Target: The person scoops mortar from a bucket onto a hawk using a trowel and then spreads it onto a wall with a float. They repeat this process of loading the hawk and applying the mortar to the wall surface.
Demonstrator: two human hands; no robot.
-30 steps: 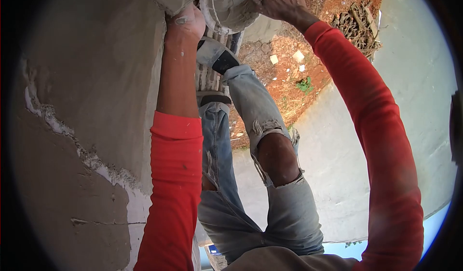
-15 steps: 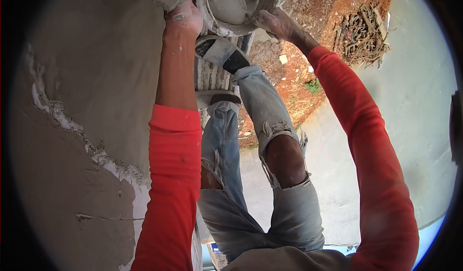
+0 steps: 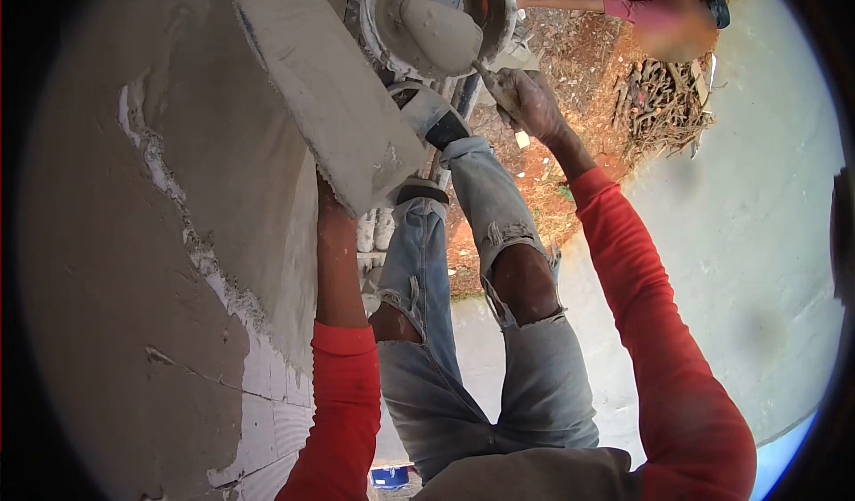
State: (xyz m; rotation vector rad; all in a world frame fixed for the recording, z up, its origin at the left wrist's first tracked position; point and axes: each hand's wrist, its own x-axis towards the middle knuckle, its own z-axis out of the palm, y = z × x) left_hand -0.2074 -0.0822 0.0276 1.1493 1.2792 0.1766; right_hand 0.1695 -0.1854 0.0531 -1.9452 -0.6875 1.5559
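Observation:
My right hand (image 3: 527, 102) is closed around the handle of a trowel (image 3: 443, 36). The trowel's mortar-coated blade lies inside a round bucket (image 3: 372, 33), over the wet grey mix. A long rectangular plastering float (image 3: 316, 87), its flat face smeared with mortar, is tilted to the left of the bucket. My left hand (image 3: 327, 187) holds it from beneath; only the wrist side shows and the fingers are hidden behind the board.
A partly plastered wall (image 3: 205, 171) with a ragged plaster edge rises on the left. My sandalled feet stand on a slatted platform (image 3: 374, 229). Below are red soil and a stick pile (image 3: 663, 100). Another person (image 3: 619, 7) reaches toward the bucket from the upper right.
The float has come down into fuller view, its broad face now showing and covering my left hand. My right hand has moved slightly down and right, and the other person shows more.

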